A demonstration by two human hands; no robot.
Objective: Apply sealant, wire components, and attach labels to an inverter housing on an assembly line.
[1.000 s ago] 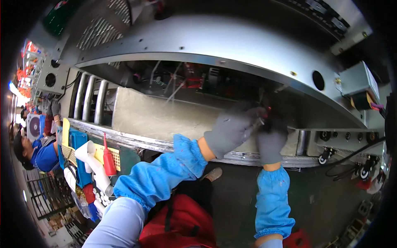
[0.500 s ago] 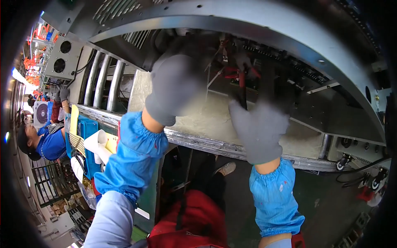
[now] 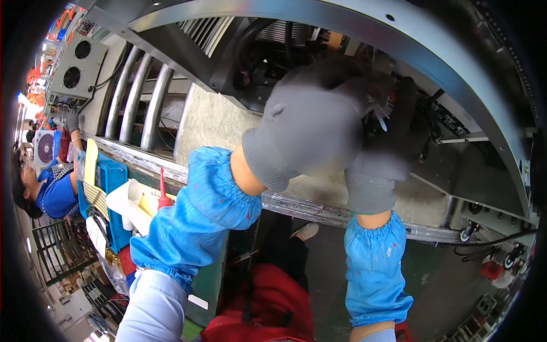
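Note:
Both my hands wear grey knit gloves with blue sleeve covers above them. They are together inside a large grey metal cabinet (image 3: 342,17) that lies open over the bench. My left hand (image 3: 313,122) has its back toward me, blurred, its fingers hidden beyond it. Close against it on the right is my right hand (image 3: 379,165), also smeared, with its fingers lost in the dark interior. A thin white strip (image 3: 380,119) like a cable tie end sticks out between them. Black cables (image 3: 253,40) and a dark circuit board (image 3: 447,117) lie around the hands. What either hand holds is hidden.
Metal rollers (image 3: 156,108) run at the left beside the pale bench board (image 3: 213,119). A blue bin (image 3: 114,176), a white container (image 3: 128,199) and a red-nozzled bottle (image 3: 163,191) stand near my left forearm. Further left is a person in blue (image 3: 57,194). A caster (image 3: 468,232) sits at right.
My left hand has moved right, close against my right hand. The right hand has shifted slightly right. The red-handled tool seen before between the hands is now hidden.

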